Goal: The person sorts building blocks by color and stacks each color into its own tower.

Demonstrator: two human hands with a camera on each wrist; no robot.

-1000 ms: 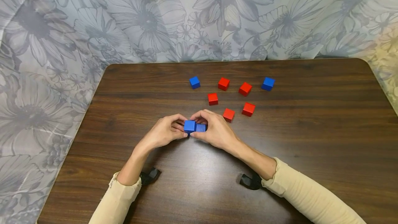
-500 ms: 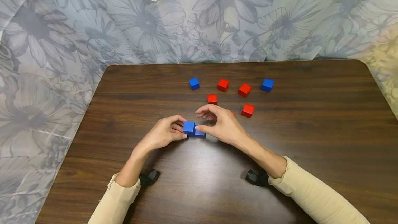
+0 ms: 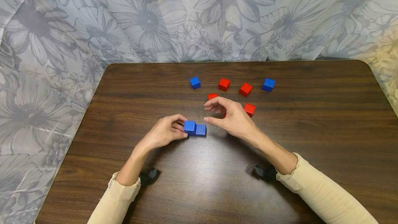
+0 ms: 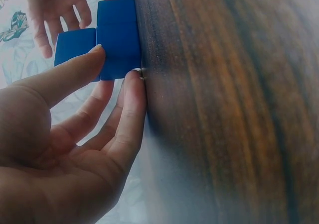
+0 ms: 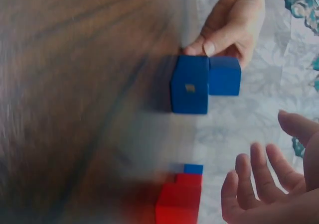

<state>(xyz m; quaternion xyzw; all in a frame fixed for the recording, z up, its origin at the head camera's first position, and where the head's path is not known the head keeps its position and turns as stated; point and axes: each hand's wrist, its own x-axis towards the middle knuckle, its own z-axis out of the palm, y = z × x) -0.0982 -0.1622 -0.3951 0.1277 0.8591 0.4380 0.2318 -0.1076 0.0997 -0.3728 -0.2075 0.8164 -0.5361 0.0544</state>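
A small stack of blue cubes stands on the table in front of me. One blue cube (image 3: 189,126) sits on top at the left end, and a lower blue cube (image 3: 200,130) shows to its right. My left hand (image 3: 166,132) pinches the left end of this stack, its thumb (image 4: 79,69) across the near side and its fingers around the far side. To the right of the stack and apart from it, my right hand (image 3: 234,117) hovers with thumb and fingers spread and holds nothing. Beneath that hand a red cube (image 3: 224,115) is mostly hidden.
Loose red cubes (image 3: 245,89) lie beyond the stack, one (image 3: 212,96) partly behind my right fingers and another (image 3: 249,109) beside that hand. Two blue cubes (image 3: 195,83) (image 3: 268,84) lie near the far edge of the brown table (image 3: 311,130). A floral cloth (image 3: 217,20) hangs behind.
My right hand has let go of the lower blue cube and moved right and away from me, over the red cubes. The left hand stays on the stack.
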